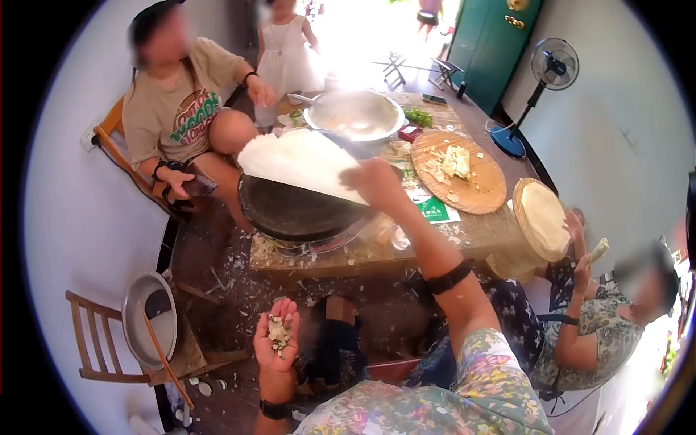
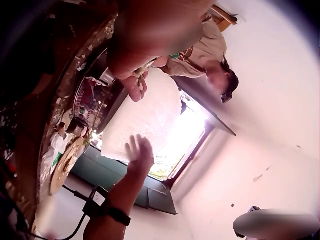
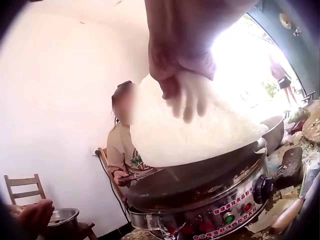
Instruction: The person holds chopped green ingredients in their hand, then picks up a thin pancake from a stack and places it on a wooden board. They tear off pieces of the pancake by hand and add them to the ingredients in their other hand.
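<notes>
My right hand (image 1: 377,185) pinches the edge of a large, thin white pancake (image 1: 297,161), with the thumb on one face and the fingers behind it. The sheet stands raised over a round, dark electric griddle (image 1: 297,210); its lower edge is at the far part of the plate in the right wrist view. Fingers show through the thin pancake (image 3: 195,130) there. Palm up, my left hand (image 1: 289,346) carries a small heap of chopped whitish and green food scraps (image 1: 278,330) low in front of the table.
Behind the griddle stands a steaming metal bowl (image 1: 354,134). Rightward are a wooden board (image 1: 464,192) with chopped food and a stack of pale pancakes (image 1: 544,217). One person sits at left, another at right. A basin (image 1: 138,319) rests by a chair, and a fan (image 1: 554,65) stands near the door.
</notes>
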Demonstrator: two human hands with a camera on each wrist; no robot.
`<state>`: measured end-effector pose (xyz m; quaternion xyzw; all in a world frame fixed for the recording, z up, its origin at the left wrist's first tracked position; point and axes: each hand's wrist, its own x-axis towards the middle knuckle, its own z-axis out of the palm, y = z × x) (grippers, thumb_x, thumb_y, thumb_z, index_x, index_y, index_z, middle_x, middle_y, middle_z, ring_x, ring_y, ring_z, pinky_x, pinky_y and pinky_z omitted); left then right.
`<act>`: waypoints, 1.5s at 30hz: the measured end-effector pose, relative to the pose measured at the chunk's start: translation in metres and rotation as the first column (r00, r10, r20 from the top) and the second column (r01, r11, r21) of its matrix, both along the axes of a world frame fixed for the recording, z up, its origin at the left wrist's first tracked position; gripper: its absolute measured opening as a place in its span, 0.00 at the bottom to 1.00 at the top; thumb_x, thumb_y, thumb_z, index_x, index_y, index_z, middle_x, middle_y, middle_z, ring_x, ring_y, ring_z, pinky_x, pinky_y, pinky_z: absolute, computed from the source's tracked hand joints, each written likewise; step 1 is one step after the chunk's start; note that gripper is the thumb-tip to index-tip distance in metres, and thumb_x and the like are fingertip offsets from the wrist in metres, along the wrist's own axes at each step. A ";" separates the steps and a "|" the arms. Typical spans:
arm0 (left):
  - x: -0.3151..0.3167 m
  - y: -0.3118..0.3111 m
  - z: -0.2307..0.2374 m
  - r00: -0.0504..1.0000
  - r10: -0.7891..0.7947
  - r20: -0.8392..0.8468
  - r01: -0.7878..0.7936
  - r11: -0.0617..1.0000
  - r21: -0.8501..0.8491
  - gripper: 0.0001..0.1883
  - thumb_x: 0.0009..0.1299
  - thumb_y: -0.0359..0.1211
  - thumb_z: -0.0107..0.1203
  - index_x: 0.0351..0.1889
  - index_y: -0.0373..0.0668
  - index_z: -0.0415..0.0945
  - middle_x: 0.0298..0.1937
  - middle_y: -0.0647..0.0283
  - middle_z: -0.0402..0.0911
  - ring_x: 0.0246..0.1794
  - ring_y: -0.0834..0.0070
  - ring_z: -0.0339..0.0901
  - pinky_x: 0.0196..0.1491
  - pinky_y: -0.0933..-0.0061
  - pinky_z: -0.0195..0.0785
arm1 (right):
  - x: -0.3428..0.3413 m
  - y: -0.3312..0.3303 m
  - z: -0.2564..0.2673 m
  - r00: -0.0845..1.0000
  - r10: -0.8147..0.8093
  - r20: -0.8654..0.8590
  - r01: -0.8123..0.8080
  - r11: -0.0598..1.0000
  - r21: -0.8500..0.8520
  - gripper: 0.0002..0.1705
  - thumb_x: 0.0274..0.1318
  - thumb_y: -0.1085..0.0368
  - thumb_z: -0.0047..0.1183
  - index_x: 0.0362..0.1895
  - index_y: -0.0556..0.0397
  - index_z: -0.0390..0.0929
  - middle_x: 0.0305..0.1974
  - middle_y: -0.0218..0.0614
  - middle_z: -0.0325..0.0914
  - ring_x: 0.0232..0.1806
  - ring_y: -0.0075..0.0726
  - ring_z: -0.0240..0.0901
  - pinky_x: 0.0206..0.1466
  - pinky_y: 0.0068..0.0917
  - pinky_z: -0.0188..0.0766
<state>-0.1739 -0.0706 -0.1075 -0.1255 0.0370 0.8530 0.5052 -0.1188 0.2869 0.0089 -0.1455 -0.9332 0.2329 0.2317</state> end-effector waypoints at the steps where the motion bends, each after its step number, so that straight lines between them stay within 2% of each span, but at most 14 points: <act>1: 0.001 0.003 0.001 1.000 -0.003 0.003 0.003 1.000 -0.022 0.22 0.74 0.38 0.34 0.58 0.30 0.62 0.61 0.48 0.65 0.64 0.58 0.60 0.65 0.57 0.55 | -0.001 0.004 0.010 0.996 0.038 -0.087 -0.059 0.965 -0.256 0.09 0.54 0.66 0.49 0.36 0.52 0.80 0.34 0.37 0.81 0.32 0.32 0.79 0.29 0.26 0.73; 3: 0.000 0.006 -0.003 1.000 -0.016 0.008 0.016 1.000 -0.018 0.23 0.74 0.38 0.34 0.59 0.31 0.60 0.62 0.49 0.64 0.65 0.59 0.59 0.66 0.57 0.54 | 0.005 0.009 0.038 0.991 -0.076 -0.111 -0.002 0.819 -0.574 0.09 0.55 0.66 0.49 0.36 0.56 0.79 0.34 0.39 0.81 0.32 0.30 0.79 0.26 0.24 0.74; 6: 0.002 0.015 0.000 1.000 -0.001 0.024 0.002 0.999 -0.053 0.23 0.73 0.38 0.34 0.59 0.30 0.60 0.62 0.49 0.64 0.64 0.58 0.60 0.65 0.57 0.56 | 0.022 0.029 0.066 0.950 -0.280 -0.139 0.082 0.651 -0.754 0.10 0.53 0.65 0.52 0.36 0.58 0.79 0.30 0.42 0.81 0.26 0.33 0.80 0.23 0.25 0.74; 12: 0.009 0.055 0.001 0.999 -0.047 0.003 0.047 0.979 -0.197 0.23 0.74 0.38 0.33 0.61 0.32 0.58 0.65 0.53 0.61 0.66 0.61 0.57 0.66 0.59 0.54 | 0.117 0.142 0.019 0.710 -0.504 -0.491 -0.364 0.333 -0.870 0.11 0.52 0.68 0.52 0.39 0.61 0.74 0.32 0.49 0.78 0.29 0.49 0.78 0.24 0.38 0.75; 14: 0.017 0.077 0.004 0.998 -0.056 -0.007 0.052 0.967 -0.249 0.23 0.74 0.37 0.32 0.63 0.33 0.56 0.66 0.56 0.58 0.68 0.64 0.54 0.67 0.61 0.52 | 0.170 0.189 -0.003 0.650 -0.610 -0.454 -0.362 0.277 -0.890 0.17 0.54 0.65 0.51 0.46 0.60 0.69 0.44 0.53 0.73 0.41 0.55 0.75 0.33 0.44 0.76; 15: 0.019 0.087 0.000 0.997 -0.075 -0.008 0.071 0.966 -0.250 0.23 0.74 0.38 0.32 0.63 0.33 0.56 0.66 0.56 0.58 0.68 0.64 0.54 0.68 0.61 0.51 | 0.209 0.231 -0.034 0.620 -0.546 -0.563 -0.495 0.284 -0.821 0.20 0.55 0.63 0.51 0.50 0.61 0.66 0.48 0.55 0.70 0.47 0.58 0.72 0.41 0.47 0.74; 16: 0.022 0.100 -0.004 0.996 -0.091 -0.012 0.086 0.966 -0.246 0.23 0.74 0.37 0.32 0.63 0.33 0.56 0.66 0.56 0.58 0.68 0.64 0.54 0.68 0.61 0.51 | 0.252 0.254 -0.063 0.526 -0.414 -0.743 -0.568 0.479 -0.669 0.23 0.56 0.60 0.50 0.52 0.62 0.65 0.49 0.55 0.70 0.48 0.58 0.71 0.47 0.49 0.72; 19: 0.040 0.135 -0.005 0.991 -0.129 -0.045 0.111 0.950 -0.291 0.23 0.74 0.36 0.34 0.62 0.33 0.57 0.65 0.55 0.60 0.67 0.63 0.56 0.67 0.61 0.53 | 0.369 0.289 -0.088 0.379 -0.591 -0.712 -0.290 0.655 -0.698 0.20 0.56 0.63 0.50 0.51 0.58 0.67 0.49 0.48 0.71 0.47 0.50 0.72 0.49 0.47 0.71; 20: 0.047 0.145 -0.008 0.979 -0.194 -0.062 0.177 0.961 -0.213 0.23 0.74 0.36 0.34 0.62 0.31 0.57 0.65 0.52 0.60 0.67 0.61 0.55 0.67 0.60 0.52 | 0.407 0.321 -0.098 0.233 -0.879 -0.415 -0.505 0.255 -0.825 0.18 0.56 0.65 0.50 0.50 0.56 0.67 0.48 0.46 0.71 0.46 0.49 0.73 0.48 0.47 0.72; 22: 0.056 0.163 -0.019 0.943 -0.312 -0.113 0.308 0.950 -0.052 0.23 0.73 0.35 0.36 0.62 0.28 0.56 0.64 0.46 0.59 0.67 0.57 0.54 0.68 0.59 0.50 | 0.488 0.344 -0.129 0.110 -0.922 -0.372 -0.547 0.256 -0.797 0.17 0.55 0.68 0.49 0.49 0.55 0.68 0.47 0.43 0.72 0.46 0.49 0.72 0.46 0.49 0.72; 26: 0.081 0.200 -0.033 0.921 -0.380 -0.091 0.373 0.924 -0.081 0.23 0.72 0.33 0.37 0.62 0.27 0.55 0.65 0.47 0.58 0.67 0.57 0.54 0.68 0.59 0.50 | 0.610 0.379 -0.214 -0.157 -0.925 -0.347 -0.432 0.380 -0.818 0.21 0.53 0.71 0.49 0.54 0.52 0.66 0.51 0.40 0.71 0.52 0.50 0.68 0.52 0.57 0.67; 35: 0.109 0.232 -0.054 0.932 -0.357 -0.059 0.326 0.899 -0.294 0.22 0.72 0.33 0.37 0.60 0.28 0.59 0.65 0.50 0.58 0.68 0.57 0.52 0.69 0.59 0.47 | 0.658 0.375 -0.292 -0.300 -0.921 -0.248 -0.216 0.319 -0.923 0.29 0.54 0.59 0.51 0.60 0.51 0.61 0.58 0.42 0.66 0.59 0.49 0.61 0.60 0.54 0.57; 41: 0.112 0.233 -0.057 0.925 -0.375 -0.068 0.352 0.908 -0.227 0.22 0.73 0.33 0.36 0.61 0.29 0.57 0.66 0.51 0.57 0.68 0.59 0.51 0.69 0.59 0.46 | 0.659 0.354 -0.275 -0.386 -0.772 -0.505 -0.289 0.621 -0.729 0.27 0.54 0.60 0.52 0.57 0.56 0.64 0.55 0.42 0.68 0.58 0.47 0.62 0.61 0.47 0.58; 45: 0.116 0.228 -0.039 0.931 -0.362 -0.050 0.349 0.922 -0.169 0.23 0.73 0.32 0.36 0.63 0.30 0.54 0.66 0.49 0.57 0.68 0.59 0.51 0.70 0.59 0.46 | 0.677 0.357 -0.313 -0.671 -0.694 -0.260 -0.068 0.406 -0.911 0.19 0.55 0.64 0.48 0.50 0.59 0.68 0.49 0.40 0.71 0.53 0.41 0.66 0.58 0.39 0.62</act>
